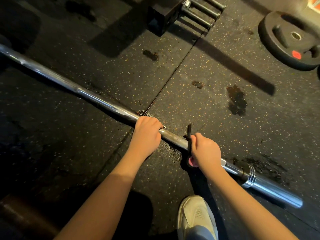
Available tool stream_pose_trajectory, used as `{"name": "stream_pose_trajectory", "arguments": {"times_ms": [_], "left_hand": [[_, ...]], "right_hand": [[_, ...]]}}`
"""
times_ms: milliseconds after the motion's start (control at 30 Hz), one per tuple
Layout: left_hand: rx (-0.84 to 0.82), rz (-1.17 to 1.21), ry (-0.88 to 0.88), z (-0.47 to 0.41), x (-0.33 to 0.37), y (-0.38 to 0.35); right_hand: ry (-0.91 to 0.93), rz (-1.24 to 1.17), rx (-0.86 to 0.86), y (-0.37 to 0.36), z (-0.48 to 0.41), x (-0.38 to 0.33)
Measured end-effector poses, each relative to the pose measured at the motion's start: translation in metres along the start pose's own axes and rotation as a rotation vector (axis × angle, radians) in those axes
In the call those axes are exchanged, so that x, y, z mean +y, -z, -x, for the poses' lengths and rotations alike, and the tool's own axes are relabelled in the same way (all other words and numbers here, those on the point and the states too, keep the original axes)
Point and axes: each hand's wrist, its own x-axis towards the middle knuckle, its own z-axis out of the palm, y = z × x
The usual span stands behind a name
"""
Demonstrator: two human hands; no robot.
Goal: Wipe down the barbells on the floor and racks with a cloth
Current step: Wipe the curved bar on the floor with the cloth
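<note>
A long chrome barbell (97, 99) lies on the black rubber floor, running from the upper left down to its sleeve at the lower right. My left hand (147, 131) grips the bar near its knurled section. Just to the right, my right hand (206, 150) is closed around the bar with a dark cloth (189, 135) wrapped over it. One edge of the cloth sticks up above the bar and a pink patch shows below my palm.
A black weight plate (284, 38) with a red sticker lies at the upper right. A rack base with several storage pegs (199, 13) stands at the top centre. Wet dark patches (237, 101) mark the speckled floor. My pale shoe (195, 217) is at the bottom.
</note>
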Motion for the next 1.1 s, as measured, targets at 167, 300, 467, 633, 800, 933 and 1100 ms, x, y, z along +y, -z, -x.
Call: {"name": "stream_pose_trajectory", "arguments": {"times_ms": [167, 300, 467, 633, 800, 933, 1100], "left_hand": [[-0.021, 0.017, -0.004, 0.002, -0.002, 0.002], [-0.018, -0.095, -0.011, 0.008, -0.009, 0.007], [-0.058, -0.170, 0.014, 0.000, -0.025, 0.025], [-0.112, -0.157, 0.028, -0.004, -0.021, 0.033], [-0.105, -0.134, 0.016, -0.003, -0.023, 0.033], [-0.188, -0.134, -0.001, -0.004, -0.028, 0.041], [-0.160, -0.140, 0.027, -0.008, -0.025, 0.038]], "right_hand": [[0.256, -0.023, 0.112, -0.010, 0.004, -0.026], [0.290, 0.066, 0.171, -0.023, -0.017, -0.052], [0.365, 0.001, 0.163, -0.014, 0.008, -0.017], [0.267, -0.042, -0.010, -0.006, 0.024, -0.013], [0.362, -0.139, 0.019, -0.018, -0.027, -0.078], [0.442, -0.120, 0.100, -0.023, -0.009, -0.043], [0.425, -0.065, 0.152, -0.023, 0.006, -0.021]]}}
